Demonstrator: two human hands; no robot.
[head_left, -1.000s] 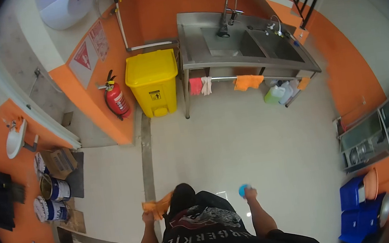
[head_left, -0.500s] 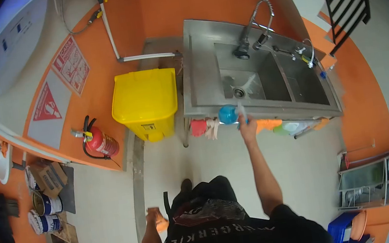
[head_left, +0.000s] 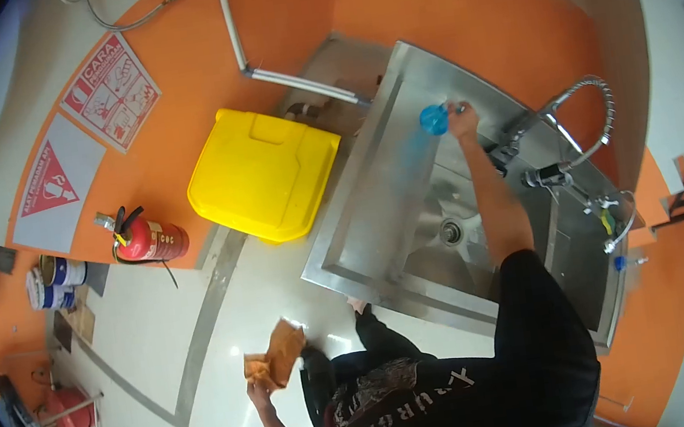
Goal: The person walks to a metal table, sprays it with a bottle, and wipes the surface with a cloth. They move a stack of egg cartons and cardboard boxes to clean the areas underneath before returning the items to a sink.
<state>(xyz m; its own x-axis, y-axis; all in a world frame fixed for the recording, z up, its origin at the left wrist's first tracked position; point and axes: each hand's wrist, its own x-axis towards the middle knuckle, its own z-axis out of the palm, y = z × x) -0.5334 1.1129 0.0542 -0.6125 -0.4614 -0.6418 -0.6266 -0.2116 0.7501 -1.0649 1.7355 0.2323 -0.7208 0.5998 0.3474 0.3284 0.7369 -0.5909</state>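
My right hand [head_left: 463, 120] is closed around a blue bottle [head_left: 434, 120], held over the back left part of the steel sink counter [head_left: 369, 188]. A blue reflection shows on the metal below it. Low on the left, my left hand [head_left: 260, 395] grips an orange-brown cloth [head_left: 276, 356], which hangs over the floor beside my leg.
A deep basin with a drain [head_left: 451, 231] lies under my right forearm. The spring-neck faucet [head_left: 604, 105] rises at the right. Left of the sink stands a yellow lidded bin [head_left: 264, 176], and farther left a red fire extinguisher [head_left: 149, 241] is by the orange wall.
My right hand has moved from the sink's front edge to the back left of the counter with the blue bottle. The cloth in my left hand has come farther into view. The view has turned.
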